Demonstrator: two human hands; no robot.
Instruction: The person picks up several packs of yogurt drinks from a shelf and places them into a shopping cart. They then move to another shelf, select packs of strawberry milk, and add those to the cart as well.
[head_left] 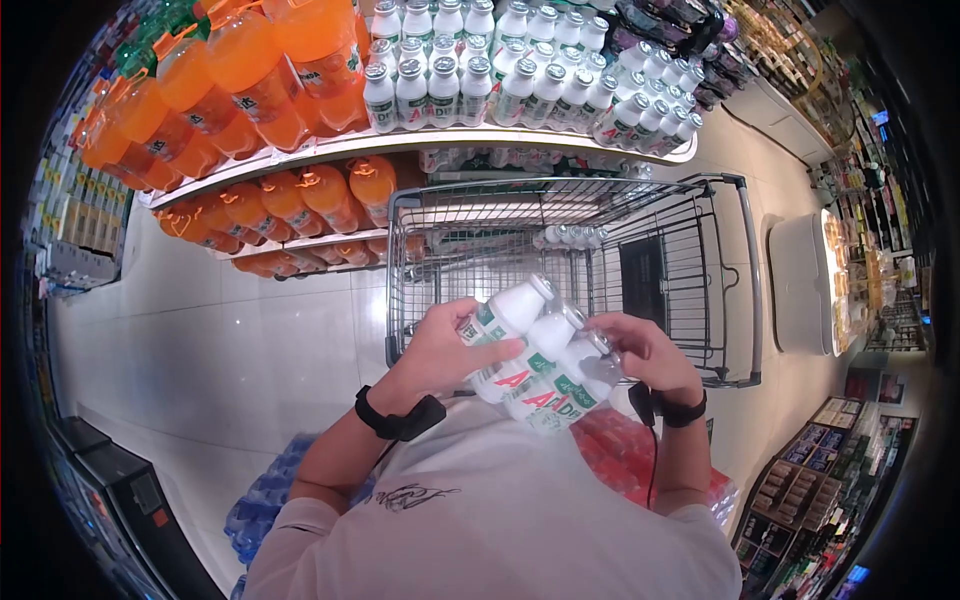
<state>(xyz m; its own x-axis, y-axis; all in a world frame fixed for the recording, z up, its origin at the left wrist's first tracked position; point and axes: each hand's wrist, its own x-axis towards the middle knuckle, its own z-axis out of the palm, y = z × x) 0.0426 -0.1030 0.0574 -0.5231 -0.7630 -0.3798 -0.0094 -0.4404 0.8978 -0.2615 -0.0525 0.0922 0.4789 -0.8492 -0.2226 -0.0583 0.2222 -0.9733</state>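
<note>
In the head view a shrink-wrapped pack of small white drink bottles [540, 370], with green and red labels and silvery caps, is tilted in front of my chest. My left hand [435, 350] grips its left side, thumb across the front and fingers behind. At the upper right corner, my right hand [648, 352] has its fingers bent against the clear wrap by the caps; the exact grip of its fingertips is partly hidden. Just beyond the pack stands a metal shopping cart [480, 190], with the pack above its near end.
A shelf [420, 142] ahead carries rows of matching white bottles [440, 85] and large orange drink bottles [240, 80]. More orange bottles [290, 200] fill the lower tier. Blue wrapped packs [270, 490] and red ones [640, 455] lie beside me. A pale display counter [800, 285] stands right.
</note>
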